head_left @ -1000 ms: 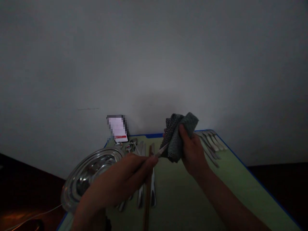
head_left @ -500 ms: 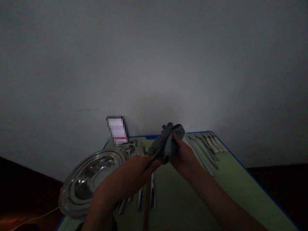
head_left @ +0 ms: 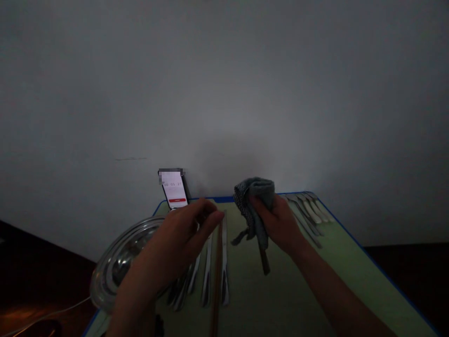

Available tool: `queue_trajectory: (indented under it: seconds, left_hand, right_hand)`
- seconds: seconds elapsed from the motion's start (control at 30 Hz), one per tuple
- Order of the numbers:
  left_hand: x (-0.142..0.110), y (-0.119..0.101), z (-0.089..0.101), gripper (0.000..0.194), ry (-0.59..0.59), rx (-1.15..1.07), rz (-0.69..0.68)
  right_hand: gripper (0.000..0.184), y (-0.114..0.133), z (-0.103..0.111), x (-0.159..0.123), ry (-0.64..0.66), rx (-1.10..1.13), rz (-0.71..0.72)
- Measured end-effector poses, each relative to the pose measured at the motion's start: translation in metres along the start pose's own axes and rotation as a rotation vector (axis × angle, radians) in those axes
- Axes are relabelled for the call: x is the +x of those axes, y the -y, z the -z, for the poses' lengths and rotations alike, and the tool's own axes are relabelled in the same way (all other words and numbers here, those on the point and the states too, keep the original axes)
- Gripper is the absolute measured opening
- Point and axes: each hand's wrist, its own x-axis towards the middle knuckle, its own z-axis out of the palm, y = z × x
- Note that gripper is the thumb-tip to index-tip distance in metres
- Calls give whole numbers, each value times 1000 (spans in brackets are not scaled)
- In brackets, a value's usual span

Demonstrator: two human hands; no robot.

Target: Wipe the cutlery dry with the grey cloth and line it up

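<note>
My right hand (head_left: 277, 220) is closed around a folded grey cloth (head_left: 262, 189) with a checked patch. Out of the cloth's lower end sticks the handle (head_left: 264, 261) of a piece of metal cutlery; its other end is wrapped and hidden. To the left, my left hand (head_left: 191, 227) hovers over a row of cutlery, with its fingers curved and apart from the thumb, holding nothing I can see. Close to its thumb tip lies a table knife (head_left: 225, 276), and beside that knife run brown chopsticks (head_left: 216, 299). Another knife (head_left: 206, 285) lies further left.
A shiny metal bowl (head_left: 105, 281) stands at the table's left, partly behind my left forearm. A phone (head_left: 175, 189) leans on the wall at the back. Several forks and knives (head_left: 310, 213) lie at the right. The green tabletop (head_left: 351, 276) has a blue edge.
My left hand has let go of the cutlery handle and moved left. My right hand has turned the cloth, so the handle now points down towards me.
</note>
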Motion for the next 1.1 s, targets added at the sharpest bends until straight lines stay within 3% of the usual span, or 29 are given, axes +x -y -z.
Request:
queue_trajectory:
  seconds: [0.13, 0.2, 0.27, 0.4, 0.5, 0.6, 0.7, 0.93, 1.1]
  left_hand:
    - [2, -6, -5, 20, -140, 25, -38]
    - [2, -6, -7, 21, -145, 50, -36]
    - [0, -3, -9, 27, -31, 57, -21]
    - [-7, 2, -13, 36, 388, 28, 21]
    - [-8, -1, -17, 36, 489, 13, 13]
    - [-6, -7, -19, 34, 476, -31, -32]
    - [-2, -8, -18, 35, 440, 3, -46]
    - [4, -7, -28, 33, 371, 29, -143]
    - [5, -5, -17, 39, 254, 54, -74]
  right_hand:
    - [14, 6, -4, -4, 147, 10, 58]
    - [15, 8, -5, -6, 190, 33, 44]
    - [15, 8, -5, -8, 156, 57, 16]
    - [18, 10, -6, -7, -69, 358, -146]
    - [17, 11, -6, -2, -251, 655, -246]
    - [14, 14, -6, 2, -377, 788, -275]
    - [12, 16, -9, 1, -416, 809, -297]
    - [14, 12, -23, -8, -302, 838, -350]
    - [18, 2, -19, -4, -237, 720, -333]
